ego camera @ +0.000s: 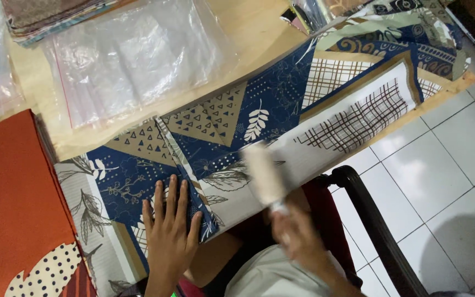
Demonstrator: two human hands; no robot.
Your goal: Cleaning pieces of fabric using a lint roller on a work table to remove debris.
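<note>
A long folded cloth (pixel 281 104) printed in navy, tan and white with leaves, triangles and plaid lies diagonally across a wooden table (pixel 248 33). My left hand (pixel 169 231) lies flat on the cloth's near end, fingers spread, pressing it down. My right hand (pixel 298 236), blurred by motion, grips the handle of a white lint roller (pixel 263 173) whose roll rests on the cloth's near edge, just right of my left hand.
Clear plastic bags (pixel 133 55) lie at the table's back left beside a stack of folded fabrics (pixel 45 16). An orange cloth (pixel 12 203) with a dotted patch sits at the left. A dark chair frame (pixel 369 220) and white tiled floor (pixel 446 165) are on the right.
</note>
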